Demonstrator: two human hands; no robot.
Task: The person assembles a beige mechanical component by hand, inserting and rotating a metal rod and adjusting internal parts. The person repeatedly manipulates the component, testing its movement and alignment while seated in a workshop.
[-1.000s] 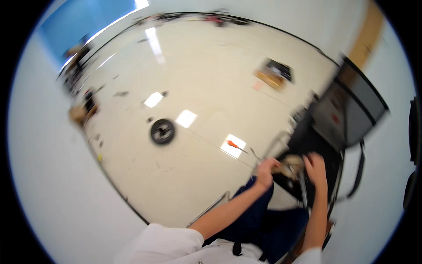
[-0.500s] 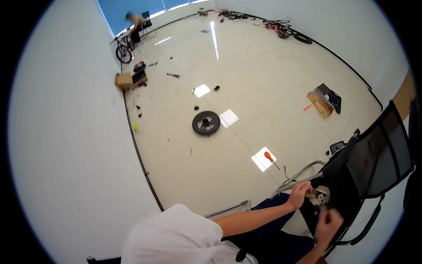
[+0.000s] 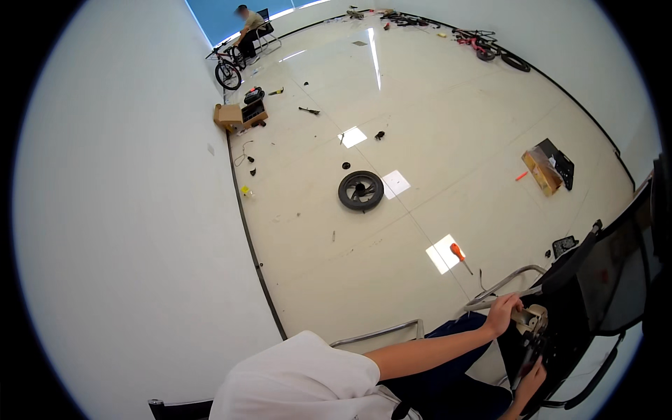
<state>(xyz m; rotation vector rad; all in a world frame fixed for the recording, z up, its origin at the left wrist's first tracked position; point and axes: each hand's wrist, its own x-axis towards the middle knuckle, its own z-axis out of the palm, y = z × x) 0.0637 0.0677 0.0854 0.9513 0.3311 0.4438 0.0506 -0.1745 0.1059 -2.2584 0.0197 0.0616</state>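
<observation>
On the black chair seat (image 3: 570, 343) at the lower right rests a beige and metallic part (image 3: 533, 319) with rounded, plate-like sides. My left hand (image 3: 502, 315) is closed on its near left edge, the fingers curled round it. Just below, my right hand (image 3: 533, 381) grips a dark, elongated tool (image 3: 530, 355) whose far end meets the lower side of the part. The exact kind of both things is too small and dark to tell.
An orange-handled screwdriver (image 3: 458, 253) lies on the floor ahead, with a black spoked wheel (image 3: 360, 191) beyond it. An open box (image 3: 542, 170) stands at right, a cardboard box (image 3: 231, 117) at far left. Another person (image 3: 248, 31) sits by a bicycle (image 3: 227, 73).
The view has swung left, so the scene sits further right. My right hand, blurred beside the part before, is now lower and steadier on the dark tool. My left hand keeps its hold.
</observation>
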